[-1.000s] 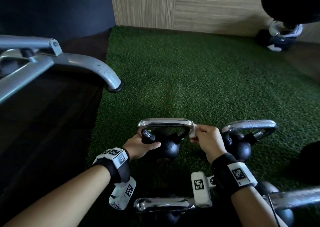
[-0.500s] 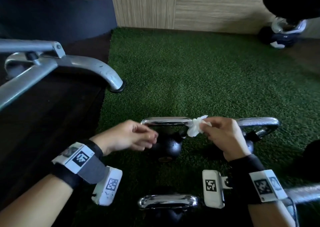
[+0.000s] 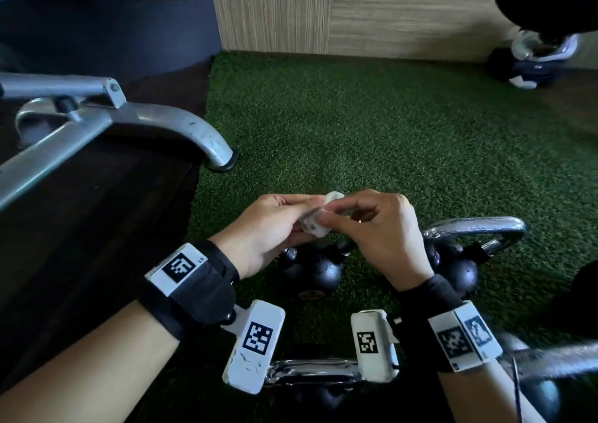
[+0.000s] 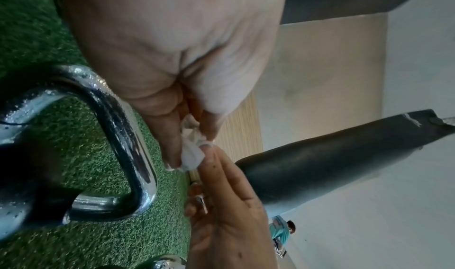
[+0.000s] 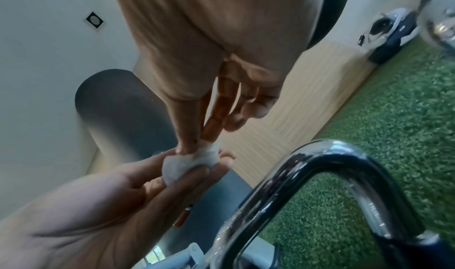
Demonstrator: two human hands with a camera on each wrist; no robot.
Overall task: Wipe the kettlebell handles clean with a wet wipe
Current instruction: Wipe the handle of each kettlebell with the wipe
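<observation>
Both hands meet above the middle kettlebell [image 3: 315, 269], whose chrome handle they hide in the head view. My left hand [image 3: 275, 225] and my right hand [image 3: 378, 225] pinch the crumpled white wet wipe [image 3: 318, 217] between their fingertips. The left wrist view shows the wipe [image 4: 191, 152] held next to a chrome handle [image 4: 133, 148]. In the right wrist view the wipe [image 5: 192, 164] sits between both hands' fingers, above another chrome handle [image 5: 320, 164]. A second kettlebell [image 3: 459, 270] with a chrome handle [image 3: 475, 227] stands to the right. A third chrome handle [image 3: 314, 369] lies near my wrists.
A grey metal bench leg [image 3: 181, 125] ends at the left edge of the green turf [image 3: 388, 125]. A wood-panel wall [image 3: 356, 12] closes the back. Another kettlebell [image 3: 524, 63] sits far right by the wall. A silver bar [image 3: 559, 361] crosses the lower right.
The right hand lifted the wipe off the middle kettlebell's handle. The left hand let go of the kettlebell and came up to take the wipe too.
</observation>
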